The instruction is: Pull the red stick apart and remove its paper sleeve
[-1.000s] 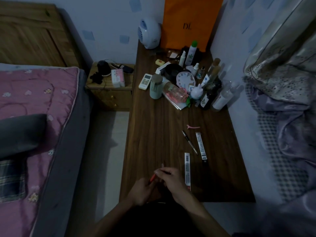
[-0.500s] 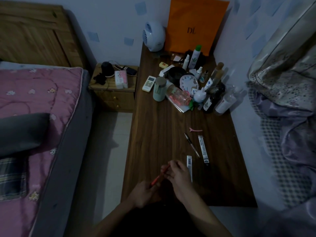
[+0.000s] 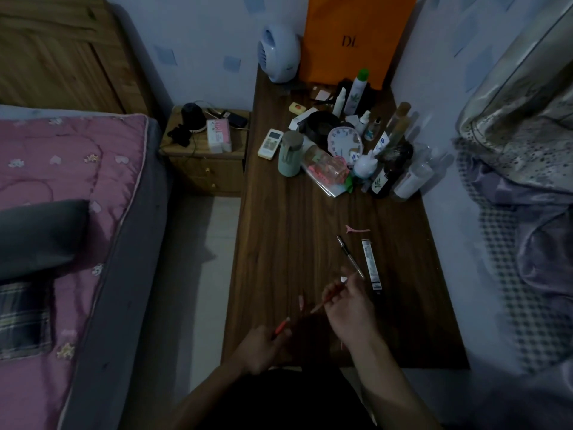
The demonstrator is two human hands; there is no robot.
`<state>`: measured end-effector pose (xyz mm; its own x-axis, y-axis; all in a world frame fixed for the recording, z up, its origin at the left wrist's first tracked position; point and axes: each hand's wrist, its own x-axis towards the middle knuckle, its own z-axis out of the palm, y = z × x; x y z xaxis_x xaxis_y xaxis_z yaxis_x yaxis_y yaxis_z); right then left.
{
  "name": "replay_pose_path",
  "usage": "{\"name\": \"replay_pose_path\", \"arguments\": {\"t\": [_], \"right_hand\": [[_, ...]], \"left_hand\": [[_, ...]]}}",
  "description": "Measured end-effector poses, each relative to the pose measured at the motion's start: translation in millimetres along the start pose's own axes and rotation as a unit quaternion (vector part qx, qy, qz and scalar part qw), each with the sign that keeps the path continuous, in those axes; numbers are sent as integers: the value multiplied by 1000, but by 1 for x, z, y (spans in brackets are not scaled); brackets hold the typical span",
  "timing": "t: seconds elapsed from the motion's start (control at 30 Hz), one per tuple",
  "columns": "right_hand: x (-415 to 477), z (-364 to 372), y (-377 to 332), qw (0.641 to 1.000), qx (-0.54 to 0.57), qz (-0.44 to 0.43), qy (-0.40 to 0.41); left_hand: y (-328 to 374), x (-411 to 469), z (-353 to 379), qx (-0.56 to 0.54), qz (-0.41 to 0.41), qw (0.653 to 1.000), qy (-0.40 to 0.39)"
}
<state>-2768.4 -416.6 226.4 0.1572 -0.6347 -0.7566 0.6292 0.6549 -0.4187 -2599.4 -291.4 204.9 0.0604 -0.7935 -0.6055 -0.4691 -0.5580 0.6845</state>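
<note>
Orange pen parts are held low over the near end of the wooden desk, one piece in each hand, apparently drawn apart along one slanted line so that the thin inner piece can slide free. At the left, a bed with a pink quilt lies well apart from the work, and a small nightstand stands between it and the desk. The left hand hangs just over the desk's near edge, its fingers curled round the short orange end, whose tip points up and to the right. Further right, the right hand is raised a little higher, palm turned toward the left, thumb and fingers pinching a slender orange rod that slants down toward the other piece; whether the two pieces touch cannot be made out in the dim light. Just beyond that hand lie a dark pen and a flat refill packet side by side, within easy reach, with a pink hair clip near them. Bottles, a clock and an orange bag crowd the far end of the desk.
</note>
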Motion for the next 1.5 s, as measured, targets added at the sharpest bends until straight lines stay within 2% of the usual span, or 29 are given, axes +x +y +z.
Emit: {"name": "replay_pose_path", "arguments": {"t": [0.13,0.3,0.4,0.63,0.8,0.97,1.13,1.23,1.4,1.5], "right_hand": [[10,-16,-4,991,-116,-25,57],[13,-22,7,968,-226,-19,103],[17,-24,11,936,-331,-7,122],[39,-34,24,846,-516,-46,126],[57,-42,29,788,-596,-94,118],[71,-52,33,708,-689,-125,92],[78,-55,34,638,-752,-142,78],[80,-56,35,626,-761,-154,76],[80,-58,36,582,-792,-171,68],[78,-58,34,578,-795,-174,62]], "left_hand": [[-2,4,4,-21,-48,999,6],[-3,14,5,-112,-99,988,32],[-2,20,4,-136,-121,983,36],[2,33,8,-227,-102,966,73],[-8,49,13,-129,-104,981,97],[-12,60,11,13,-116,988,100],[-15,71,8,39,-140,983,108],[-12,75,6,48,-152,981,113],[-10,82,5,40,-167,979,114],[-9,83,5,53,-167,978,116]]}}
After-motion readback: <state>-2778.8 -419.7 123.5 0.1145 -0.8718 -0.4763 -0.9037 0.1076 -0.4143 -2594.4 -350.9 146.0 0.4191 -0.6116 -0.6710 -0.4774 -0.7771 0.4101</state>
